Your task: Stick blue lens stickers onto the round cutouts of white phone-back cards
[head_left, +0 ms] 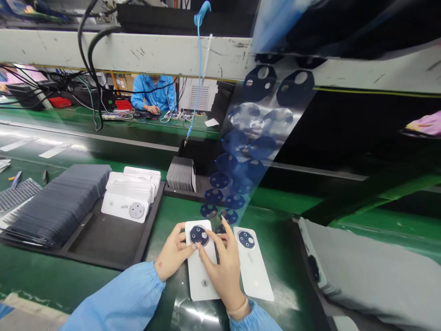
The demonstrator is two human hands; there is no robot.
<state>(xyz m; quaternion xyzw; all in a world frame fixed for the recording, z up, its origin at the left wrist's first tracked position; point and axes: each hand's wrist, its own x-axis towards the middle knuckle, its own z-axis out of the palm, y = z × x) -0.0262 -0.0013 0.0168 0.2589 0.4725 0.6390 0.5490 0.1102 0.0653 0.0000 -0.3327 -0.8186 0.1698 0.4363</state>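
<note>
A white phone back panel lies in front of me, with a dark round sticker with holes over its camera area. My left hand grips the panel's left edge, its thumb near the sticker's lower rim. Over the right edge reaches my right hand, thumb and index fingertips closed at the sticker's rim; the other fingers are partly raised. A second white panel with a similar dark disc rests to the right. Behind my hands hangs a clear film strip carrying paired dark round stickers, its lower end near the fingers.
A black tray at left holds a row of grey sheets and a pile of white panels. Another stack stands behind. Grey covered material is at right. A co-worker in blue sits across; a blue cord hangs down.
</note>
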